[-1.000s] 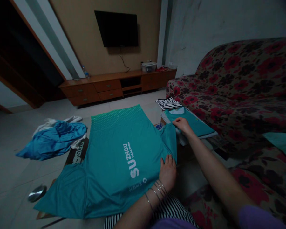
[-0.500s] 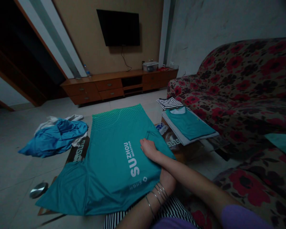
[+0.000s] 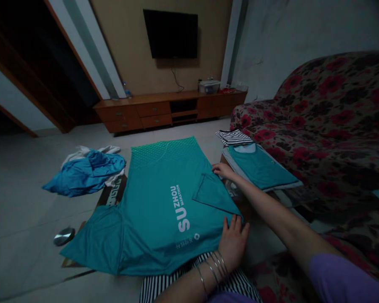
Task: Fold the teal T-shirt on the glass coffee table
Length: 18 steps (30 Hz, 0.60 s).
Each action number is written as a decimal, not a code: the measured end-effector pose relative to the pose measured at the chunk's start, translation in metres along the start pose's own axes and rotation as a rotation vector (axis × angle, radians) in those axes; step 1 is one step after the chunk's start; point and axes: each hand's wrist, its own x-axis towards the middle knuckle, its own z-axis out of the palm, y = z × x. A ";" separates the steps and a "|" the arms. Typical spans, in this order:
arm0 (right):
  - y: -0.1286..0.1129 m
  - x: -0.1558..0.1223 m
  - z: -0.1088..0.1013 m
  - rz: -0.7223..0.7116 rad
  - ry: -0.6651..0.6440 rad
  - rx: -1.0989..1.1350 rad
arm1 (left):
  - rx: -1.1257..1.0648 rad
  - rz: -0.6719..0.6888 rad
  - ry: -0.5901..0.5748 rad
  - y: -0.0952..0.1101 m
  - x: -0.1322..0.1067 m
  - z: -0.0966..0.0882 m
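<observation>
A teal T-shirt printed "SUZHOU MARATHON" lies spread flat on a low surface, its right sleeve folded inward over the body. My left hand, with thin bangles on its wrist, rests with spread fingers on the shirt's lower right edge. My right hand lies flat at the shirt's upper right edge, just above the folded sleeve. Neither hand grips the fabric visibly.
A folded teal shirt on a pale board and a folded striped garment sit to the right. A floral sofa fills the right side. A crumpled blue garment lies on the tiled floor at left. A wooden TV cabinet stands ahead.
The shirt's right sleeve now lies folded inward. My right hand has moved up and outward from the fold, and my left hand has shifted right along the lower edge.
</observation>
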 end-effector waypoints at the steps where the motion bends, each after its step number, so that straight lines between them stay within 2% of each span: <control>1: 0.003 0.000 0.002 -0.011 -0.020 -0.003 | 0.007 0.006 -0.008 0.001 -0.001 0.000; 5: 0.015 0.005 0.022 -0.071 -0.113 -0.035 | 0.007 0.089 -0.014 0.005 -0.011 0.002; 7: 0.017 0.018 0.036 -0.028 -0.113 -0.170 | -0.023 0.144 0.006 0.001 -0.020 0.000; 9: 0.003 0.039 0.048 -0.051 -0.040 -0.285 | -0.083 0.155 0.038 -0.007 -0.036 -0.006; 10: -0.013 0.050 0.053 -0.102 0.000 -0.306 | -0.125 0.135 0.066 -0.013 -0.048 -0.011; 12: -0.063 0.069 0.060 -0.267 0.027 -0.282 | -0.227 0.027 0.163 -0.027 -0.080 -0.023; 14: -0.133 0.083 0.069 -0.460 -0.041 -0.237 | -0.347 -0.181 0.344 -0.044 -0.121 -0.034; 16: -0.212 0.089 0.081 -0.653 -0.142 -0.213 | -0.452 -0.486 0.605 -0.062 -0.167 -0.039; 18: -0.288 0.091 0.098 -0.833 -0.239 -0.197 | -0.507 -0.831 0.925 -0.082 -0.213 -0.037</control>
